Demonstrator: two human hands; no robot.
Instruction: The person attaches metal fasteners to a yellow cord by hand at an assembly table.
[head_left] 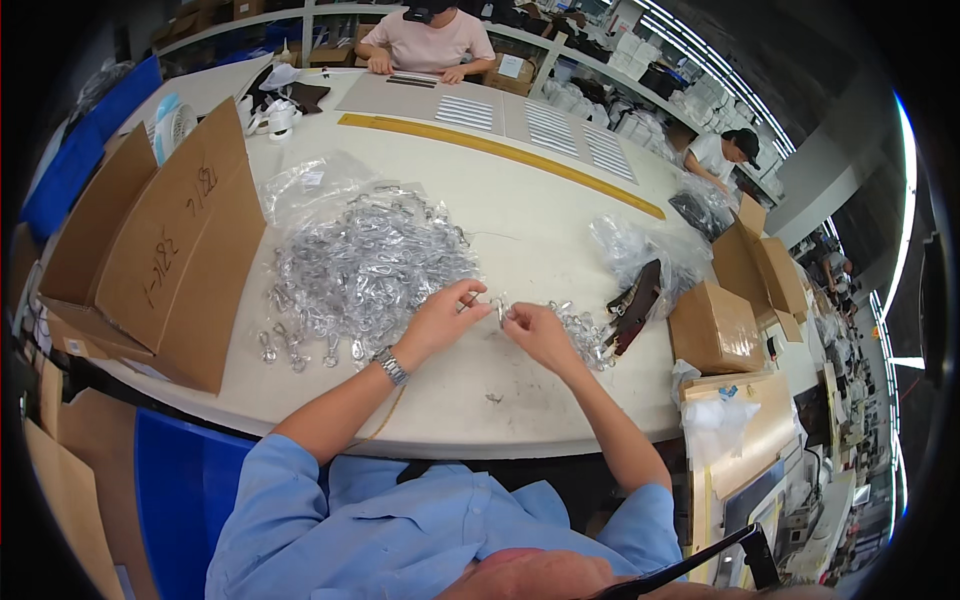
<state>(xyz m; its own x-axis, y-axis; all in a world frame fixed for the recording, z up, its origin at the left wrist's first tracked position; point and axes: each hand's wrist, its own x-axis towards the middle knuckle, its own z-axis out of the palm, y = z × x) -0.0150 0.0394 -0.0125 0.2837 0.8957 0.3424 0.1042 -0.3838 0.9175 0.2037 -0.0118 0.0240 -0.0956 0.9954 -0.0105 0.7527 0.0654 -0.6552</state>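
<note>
Two bare hands meet over a white worktable, a small metal clasp at the fingertips

A person in a blue shirt (pixel 420 525) works at a white table (pixel 540 415). The right hand (pixel 543 335) pinches a small, shiny metal clasp (pixel 501 312) between thumb and fingers, in the narrow gap between the two hands. The left hand (pixel 437 320), with a metal watch (pixel 391 366) at its wrist, is just beside the clasp, thumb and forefinger parted; whether something small sits within its curled fingers cannot be told.

Beyond the left hand and to its left spreads a large heap of clasps (pixel 365 270), many seemingly in clear plastic. A few loose clasps (pixel 332 350) lie left of the watch. Just right of the right hand is a smaller pile of clasps (pixel 588 335), and next to that a dark, narrow item (pixel 636 305).

Farther left of the hands stands an open cardboard box (pixel 185 240). Well beyond both hands lies a long yellow ruler (pixel 500 149); past it, a co-worker in pink (pixel 432 42) sits facing them.
</note>
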